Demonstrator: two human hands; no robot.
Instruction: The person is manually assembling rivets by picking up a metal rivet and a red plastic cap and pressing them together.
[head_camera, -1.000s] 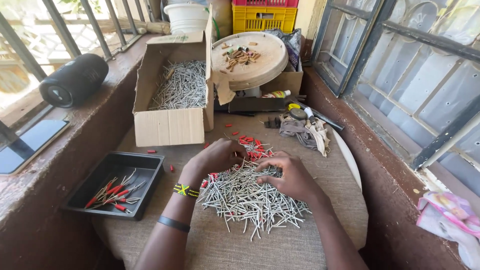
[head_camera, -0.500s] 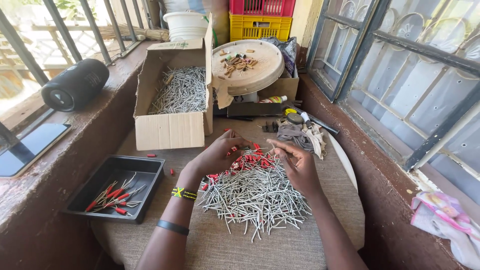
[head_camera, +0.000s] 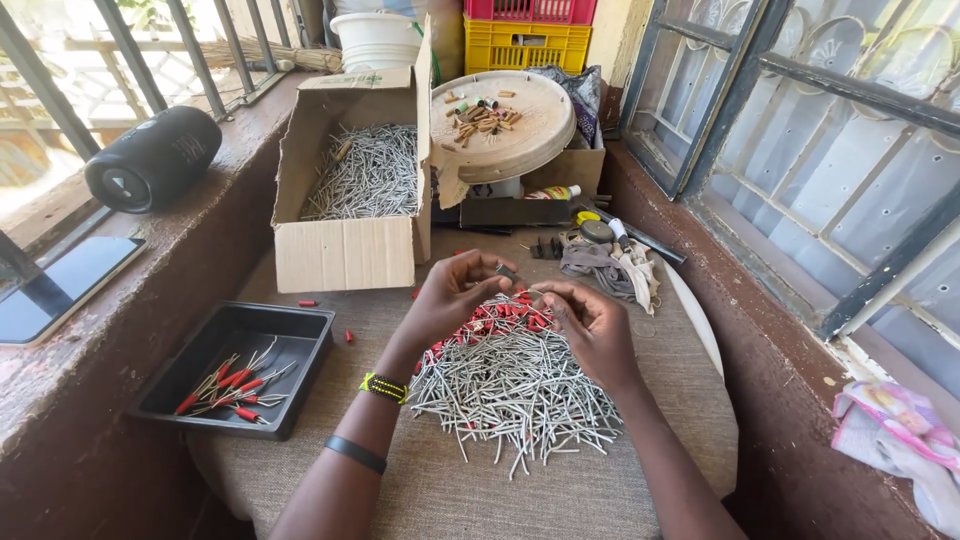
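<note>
Both hands hover over the pile of metal pins (head_camera: 515, 390) on the cloth-covered table (head_camera: 400, 480); the left hand (head_camera: 450, 295) pinches a small dark piece (head_camera: 507, 271), too small to identify. The right hand (head_camera: 590, 320) has fingertips closed on something thin, hard to make out; red caps (head_camera: 500, 320) lie partly hidden beneath the hands.

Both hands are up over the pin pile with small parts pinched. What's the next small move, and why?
Probably bring the left hand and right hand together to join what they pinch: each holds a small part above the pile of metal pins and red caps. Capped pins already lie in the black tray at left.
</note>
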